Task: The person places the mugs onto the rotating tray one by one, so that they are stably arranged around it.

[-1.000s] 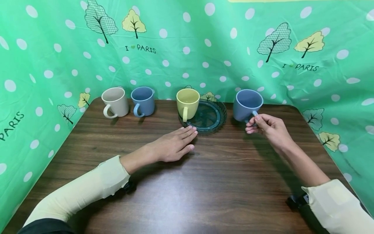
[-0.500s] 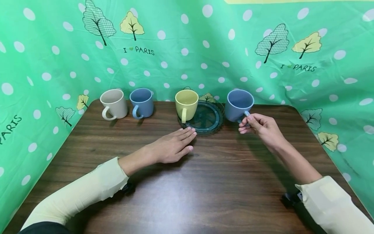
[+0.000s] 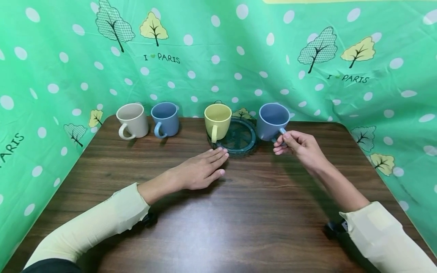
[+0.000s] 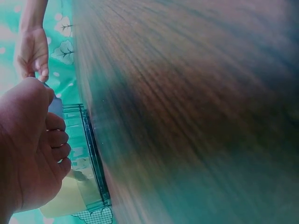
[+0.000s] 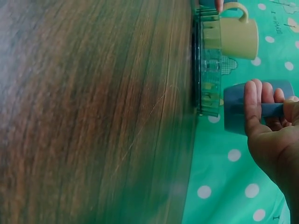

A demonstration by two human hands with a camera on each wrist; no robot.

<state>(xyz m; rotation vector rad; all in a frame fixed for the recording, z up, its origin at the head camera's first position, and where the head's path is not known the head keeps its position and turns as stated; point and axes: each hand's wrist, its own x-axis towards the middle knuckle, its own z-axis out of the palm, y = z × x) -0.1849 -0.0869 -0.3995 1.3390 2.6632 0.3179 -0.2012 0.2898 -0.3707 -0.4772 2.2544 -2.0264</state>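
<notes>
My right hand (image 3: 304,149) pinches the handle of a blue mug (image 3: 269,127), which is upright with its mouth up. In the right wrist view this blue mug (image 5: 234,112) hangs above the tabletop, just right of a round, transparent teal tray (image 3: 254,146). A yellow mug (image 3: 216,121) stands on the tray's left part, handle toward me. The left hand (image 3: 199,169) lies palm down with its fingers extended, fingertips at the tray's front rim. From the left wrist view, the left hand (image 4: 35,144) partly hides the tray and yellow mug.
A white mug (image 3: 133,121) and a second blue mug (image 3: 166,119) stand at the back left of the brown wooden table (image 3: 218,227), handles toward me. Behind the table hangs a green polka-dot curtain (image 3: 218,45).
The right hand has carried its blue mug leftward, close to the tray's right edge. My left hand, the yellow mug and the two mugs at left stay where they were.
</notes>
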